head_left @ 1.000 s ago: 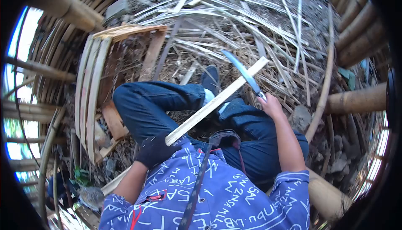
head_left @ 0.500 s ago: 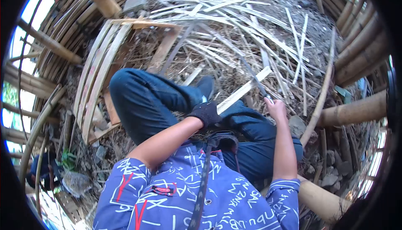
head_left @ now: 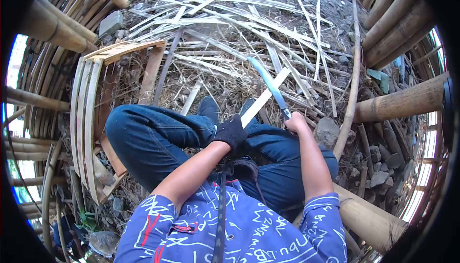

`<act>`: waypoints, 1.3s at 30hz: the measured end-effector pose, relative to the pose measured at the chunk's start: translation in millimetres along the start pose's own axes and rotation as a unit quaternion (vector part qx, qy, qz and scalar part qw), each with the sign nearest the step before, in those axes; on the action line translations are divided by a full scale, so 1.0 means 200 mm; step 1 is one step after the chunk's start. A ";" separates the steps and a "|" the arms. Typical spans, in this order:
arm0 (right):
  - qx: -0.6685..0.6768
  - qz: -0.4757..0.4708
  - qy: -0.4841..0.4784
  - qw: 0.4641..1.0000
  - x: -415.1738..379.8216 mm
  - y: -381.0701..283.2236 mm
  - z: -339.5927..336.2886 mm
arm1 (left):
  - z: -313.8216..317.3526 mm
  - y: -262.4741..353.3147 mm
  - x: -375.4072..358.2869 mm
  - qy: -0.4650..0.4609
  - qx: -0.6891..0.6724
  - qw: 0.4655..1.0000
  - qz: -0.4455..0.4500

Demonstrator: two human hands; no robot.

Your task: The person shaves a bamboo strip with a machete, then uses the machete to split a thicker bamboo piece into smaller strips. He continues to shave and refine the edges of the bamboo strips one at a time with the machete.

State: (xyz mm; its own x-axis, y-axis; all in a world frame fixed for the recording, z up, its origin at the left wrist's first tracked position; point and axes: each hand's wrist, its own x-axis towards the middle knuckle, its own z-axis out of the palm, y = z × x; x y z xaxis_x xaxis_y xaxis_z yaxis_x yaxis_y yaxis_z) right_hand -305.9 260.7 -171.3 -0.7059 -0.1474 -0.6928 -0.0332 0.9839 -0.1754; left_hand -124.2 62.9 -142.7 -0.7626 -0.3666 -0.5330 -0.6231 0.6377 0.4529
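Blue scribble-print shirt (head_left: 249, 234), dk jeans (head_left: 153, 138), blk glove, left grip (head_left: 231, 131).

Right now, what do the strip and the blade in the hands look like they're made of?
The strip in the gloved left hand looks like split bamboo: pale, matte, flat and fibrous, like the slats littering the ground. The blade held by the bare right hand is probably steel: thin, curved, with a bluish-grey sheen.

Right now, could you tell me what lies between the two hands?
In the head view, the bamboo slat runs between the gloved left hand and right hand.
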 end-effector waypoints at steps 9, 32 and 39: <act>0.195 -0.076 0.119 0.971 -0.04 -0.05 -0.05 | -0.14 0.06 0.00 -0.006 -0.094 0.996 0.010; 0.174 -0.344 0.209 0.899 -0.54 -0.16 -0.29 | -0.55 -0.22 -0.74 0.166 -0.118 0.973 0.110; 0.168 -0.337 0.238 0.896 -0.61 -0.17 -0.30 | -0.57 -0.21 -0.76 0.189 -0.055 0.972 0.125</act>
State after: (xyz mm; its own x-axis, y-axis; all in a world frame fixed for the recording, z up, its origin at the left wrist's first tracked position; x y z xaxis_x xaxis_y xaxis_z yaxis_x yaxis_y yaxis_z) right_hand -262.1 252.0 -39.0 -0.8302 -0.5574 0.0112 -0.4061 0.5907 -0.6973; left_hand -1.7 14.5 -0.7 -0.8890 -0.4460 -0.1041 -0.4088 0.6703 0.6193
